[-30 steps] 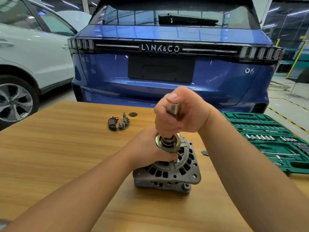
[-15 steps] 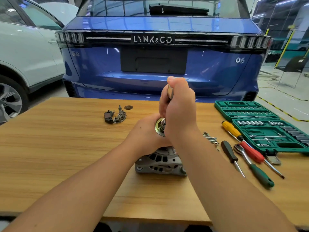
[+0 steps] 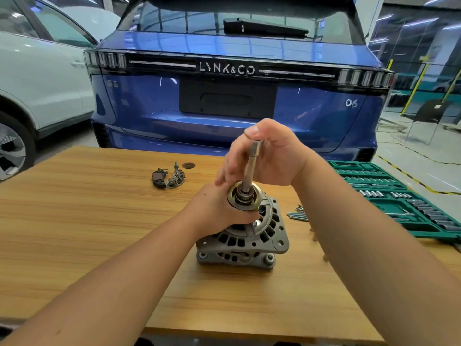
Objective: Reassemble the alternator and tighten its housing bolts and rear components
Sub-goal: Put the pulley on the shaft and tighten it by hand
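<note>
The grey alternator [image 3: 245, 242] stands on the wooden table [image 3: 74, 221] with its pulley [image 3: 244, 197] facing up. My left hand [image 3: 217, 208] grips the pulley from the left side. A steel socket extension [image 3: 252, 168] stands upright on the pulley nut, and my right hand [image 3: 272, 158] holds its upper end, thumb over the top. A dark rectifier part [image 3: 168, 177] lies on the table behind the alternator, to the left.
A green socket set case [image 3: 404, 203] lies open at the right. Several long bolts [image 3: 298, 214] lie just right of the alternator. A small dark disc [image 3: 188, 166] sits near the rectifier. A blue car [image 3: 224, 96] stands close behind the table, a white one [image 3: 37, 78] at left.
My right hand has loosened around the extension, so more of the bar shows. The head camera swung left; the screwdrivers at the right have gone out of view behind my right arm.
</note>
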{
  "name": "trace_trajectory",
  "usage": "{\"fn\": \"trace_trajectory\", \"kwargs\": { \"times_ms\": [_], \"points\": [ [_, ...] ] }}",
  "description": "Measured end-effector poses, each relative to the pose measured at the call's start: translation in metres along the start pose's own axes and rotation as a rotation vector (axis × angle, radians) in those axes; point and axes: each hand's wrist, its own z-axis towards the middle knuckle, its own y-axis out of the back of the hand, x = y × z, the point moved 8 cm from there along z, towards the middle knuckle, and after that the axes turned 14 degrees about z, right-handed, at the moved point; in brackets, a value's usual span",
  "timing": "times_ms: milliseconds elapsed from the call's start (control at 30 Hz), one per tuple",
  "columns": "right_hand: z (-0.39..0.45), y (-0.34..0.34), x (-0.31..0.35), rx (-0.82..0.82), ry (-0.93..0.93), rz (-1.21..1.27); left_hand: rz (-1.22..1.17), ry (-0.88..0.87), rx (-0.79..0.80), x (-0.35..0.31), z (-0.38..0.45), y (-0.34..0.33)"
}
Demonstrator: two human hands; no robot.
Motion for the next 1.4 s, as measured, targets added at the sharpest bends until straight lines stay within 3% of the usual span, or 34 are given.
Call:
{"fn": "trace_trajectory", "kwargs": {
  "times_ms": [100, 167, 333, 500, 567, 667, 833, 900, 1067, 1200, 1400],
  "points": [
    [0.006, -0.008, -0.01, 0.048, -0.028, 0.068, -0.057, 0.047, 0.016, 0.006, 0.001, -0.003],
    [0.006, -0.005, -0.012, -0.03, 0.024, 0.142, -0.086, 0.056, 0.022, 0.007, 0.002, -0.004],
    [-0.009, 0.008, -0.008, -0.453, 0.294, 0.185, -0.111, 0.029, -0.005, 0.003, 0.0, -0.003],
    [-0.031, 0.002, -0.007, -0.959, 0.538, -0.008, -0.055, 0.004, -0.065, -0.005, -0.002, 0.002],
    [-0.037, -0.001, -0.009, -1.067, 0.59, -0.027, 0.029, -0.001, -0.062, -0.006, -0.002, 0.001],
    [-0.037, 0.0, -0.009, -0.993, 0.587, -0.047, 0.008, -0.016, -0.065, -0.006, 0.0, 0.0],
    [-0.023, 0.008, 0.01, -0.355, 0.316, -0.046, -0.053, -0.008, -0.052, 0.003, 0.002, -0.001],
    [-0.017, 0.011, 0.01, -0.176, 0.176, -0.055, -0.043, -0.013, -0.044, 0.003, 0.003, -0.002],
    [0.001, -0.001, -0.006, 0.039, -0.06, 0.049, -0.059, 0.038, -0.007, 0.007, 0.0, -0.004],
    [0.002, -0.001, -0.012, -0.02, -0.004, 0.144, -0.094, 0.052, 0.002, 0.007, 0.0, -0.005],
    [-0.012, 0.007, -0.008, -0.477, 0.289, 0.177, -0.097, 0.01, -0.016, -0.001, -0.003, -0.003]
  ]
}}
